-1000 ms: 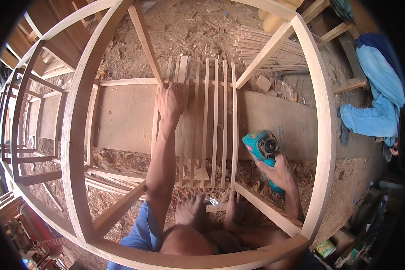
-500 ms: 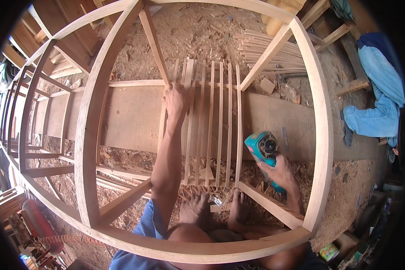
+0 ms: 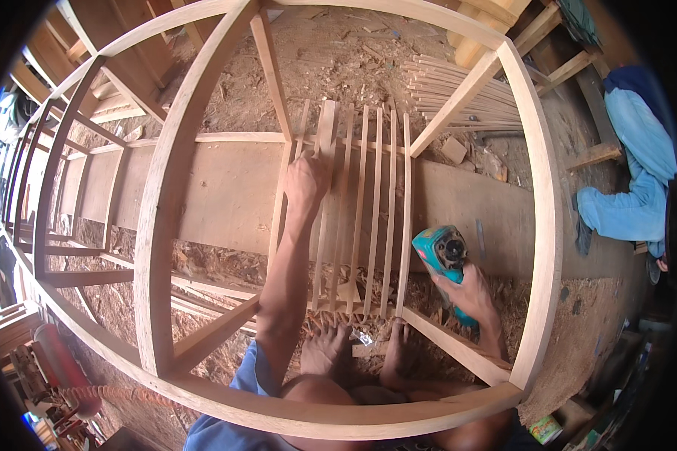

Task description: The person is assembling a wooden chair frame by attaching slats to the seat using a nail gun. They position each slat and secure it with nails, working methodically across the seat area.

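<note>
Right of the thin, probably fragile slats (image 3: 374,210), the right hand (image 3: 472,292) clamps its fingers around a likely heavy, rigid nail gun (image 3: 438,245) by the handle (image 3: 465,319), the best hold, while whether the left hand's (image 3: 306,183) curled fingers pinch a slat I cannot tell.

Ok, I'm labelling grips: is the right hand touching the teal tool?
Touching: the head view shows the right hand closed around the teal tool, which sticks out above and below it.
</note>
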### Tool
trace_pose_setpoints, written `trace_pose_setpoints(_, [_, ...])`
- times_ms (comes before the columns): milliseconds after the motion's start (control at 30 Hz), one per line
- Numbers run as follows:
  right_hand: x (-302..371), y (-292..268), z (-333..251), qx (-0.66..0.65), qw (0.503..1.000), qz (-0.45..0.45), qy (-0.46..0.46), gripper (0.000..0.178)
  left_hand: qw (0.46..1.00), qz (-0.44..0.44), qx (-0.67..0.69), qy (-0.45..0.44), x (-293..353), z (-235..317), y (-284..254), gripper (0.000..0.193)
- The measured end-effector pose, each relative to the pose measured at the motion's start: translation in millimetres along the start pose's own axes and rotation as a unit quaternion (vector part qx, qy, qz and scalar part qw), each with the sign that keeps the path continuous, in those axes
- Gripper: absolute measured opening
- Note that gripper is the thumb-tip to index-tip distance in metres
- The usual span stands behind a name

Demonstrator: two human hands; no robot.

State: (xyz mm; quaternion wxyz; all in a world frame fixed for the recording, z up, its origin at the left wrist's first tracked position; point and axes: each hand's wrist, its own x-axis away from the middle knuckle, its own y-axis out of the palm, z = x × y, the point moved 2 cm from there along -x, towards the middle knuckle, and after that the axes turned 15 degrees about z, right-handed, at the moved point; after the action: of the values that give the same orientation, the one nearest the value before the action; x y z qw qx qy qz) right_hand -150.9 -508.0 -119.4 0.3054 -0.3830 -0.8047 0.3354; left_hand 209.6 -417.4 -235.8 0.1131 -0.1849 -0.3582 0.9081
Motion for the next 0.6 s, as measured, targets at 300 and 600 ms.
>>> trace_pose_setpoints(300, [-44.8,-22.6,-38.8,-0.023,0.999,-0.031,0.005,0.033,0.992,-0.018,-0.095,0.082,13.5,-5.7,2.5,0.027])
trace_pose_setpoints(600, [-179.5,33.5,-155.9,-0.056,0.984,-0.1,-0.133,0.026,0.991,-0.033,-0.099,0.08,17.4,-11.0,5.2,0.038])
